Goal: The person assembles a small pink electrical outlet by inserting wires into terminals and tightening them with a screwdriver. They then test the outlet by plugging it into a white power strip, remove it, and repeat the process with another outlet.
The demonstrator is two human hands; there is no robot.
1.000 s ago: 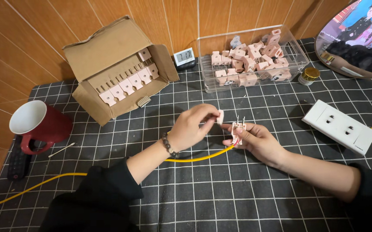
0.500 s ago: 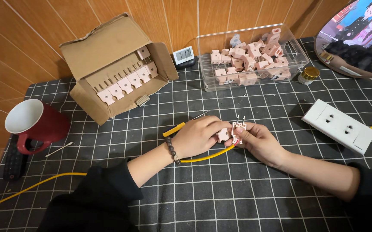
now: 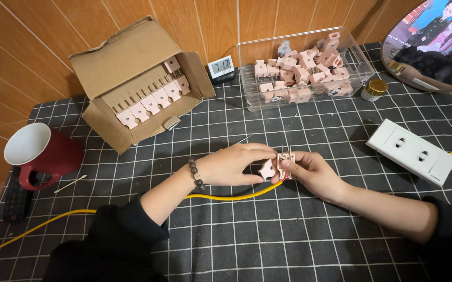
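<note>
Head camera, looking down on a grid-patterned black mat (image 3: 299,230): a person's two bare hands meet at the middle of the work surface over a small pink plug assembly. The right hand (image 3: 309,172) pinches a pink plug body (image 3: 285,160) with thin metal prongs standing up from its top, fingers closed around it; the left hand (image 3: 234,164), a beaded bracelet at the wrist, has its fingertips closed on a matching pink cover piece (image 3: 266,169) pressed right beside the body. A yellow cable (image 3: 226,197) runs out from under the hands and trails off to the left edge of the mat. Judging by how the parts lie, the cable appears already led into the plug, while the two pink halves look brought together but not yet seated flush; whether any fastening is in place cannot be told. Behind the hands, an open cardboard box (image 3: 137,78) holds a neat row of pink pieces, and a clear plastic bin (image 3: 309,68) is heaped with more of them, suggesting many units are on hand. A white socket strip (image 3: 411,151) lies at right, a red mug (image 3: 40,154) at left, and a small digital clock (image 3: 221,67) against the wooden wall.
</note>
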